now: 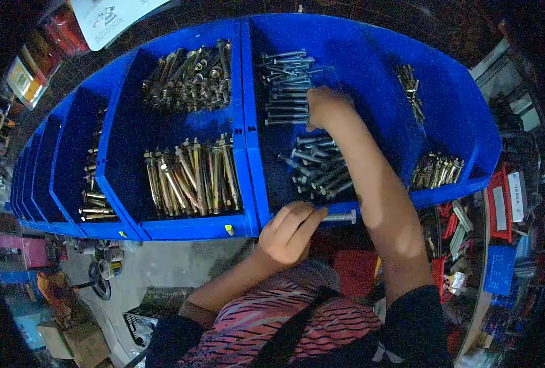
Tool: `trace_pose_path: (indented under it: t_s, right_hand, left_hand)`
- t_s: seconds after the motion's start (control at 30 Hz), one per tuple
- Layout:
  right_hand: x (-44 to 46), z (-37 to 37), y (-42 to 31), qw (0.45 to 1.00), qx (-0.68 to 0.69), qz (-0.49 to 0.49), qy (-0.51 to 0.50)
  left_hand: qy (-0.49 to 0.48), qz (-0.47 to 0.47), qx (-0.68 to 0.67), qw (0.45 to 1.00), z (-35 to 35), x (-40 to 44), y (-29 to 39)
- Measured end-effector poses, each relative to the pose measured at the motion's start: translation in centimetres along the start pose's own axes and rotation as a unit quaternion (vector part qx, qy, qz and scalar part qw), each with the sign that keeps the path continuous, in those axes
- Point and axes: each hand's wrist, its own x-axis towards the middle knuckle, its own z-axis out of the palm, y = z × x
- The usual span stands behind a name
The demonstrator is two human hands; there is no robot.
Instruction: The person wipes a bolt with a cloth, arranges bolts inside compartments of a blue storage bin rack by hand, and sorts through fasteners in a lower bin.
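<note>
My left hand point(289, 234) is closed at the front edge of the blue bin, with a silver bolt point(339, 217) sticking out to the right from its fingers. My right hand point(327, 108) reaches into the same bin compartment, at the right end of a row of silver bolts point(286, 104). Its fingers are mostly hidden behind the hand, so their grip does not show. Below that wrist lies a heap of darker grey bolts point(321, 165), partly covered by my right forearm.
The blue bin point(240, 122) has several compartments. Golden anchor bolts point(193, 175) fill the left neighbour, with more fasteners point(190, 76) behind them. Smaller bolts point(437, 170) lie to the right. A red bin point(499, 202) stands at far right, and a black handwheel point(99, 281) sits below left.
</note>
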Motion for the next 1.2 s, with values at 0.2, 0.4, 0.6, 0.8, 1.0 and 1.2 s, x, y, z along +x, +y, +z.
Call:
trace_pose_path:
  t_s: [0.2,0.4,0.6,0.8,1.0,1.2]
  right_hand:
    - [-0.6,-0.9,-0.3,0.999,0.016,0.026,-0.013]
    - [-0.8,-1.0,-0.1,1.000,0.008,0.014,-0.015]
    - [0.5,-0.7,0.4,0.975,0.088,0.004,0.204]
    - [2.5,1.8,0.3,0.966,0.037,-0.051,0.249]
    - [3.1,2.3,1.0,0.937,0.016,-0.122,0.326]
    - [3.0,1.2,0.9,0.885,0.196,-0.167,0.389]
  left_hand:
    - [-0.007,0.000,0.007,1.000,0.0,-0.1,0.0]
    - [-0.009,-0.005,0.001,1.000,-0.1,0.1,0.1]
    - [-0.012,-0.007,0.003,1.000,-0.3,0.2,0.2]
    - [-0.009,-0.014,-0.008,1.000,-0.1,0.1,0.2]
    - [0.006,-0.003,-0.006,1.000,-0.1,0.2,0.1]
    - [0.007,0.008,-0.001,1.000,0.0,0.2,0.0]
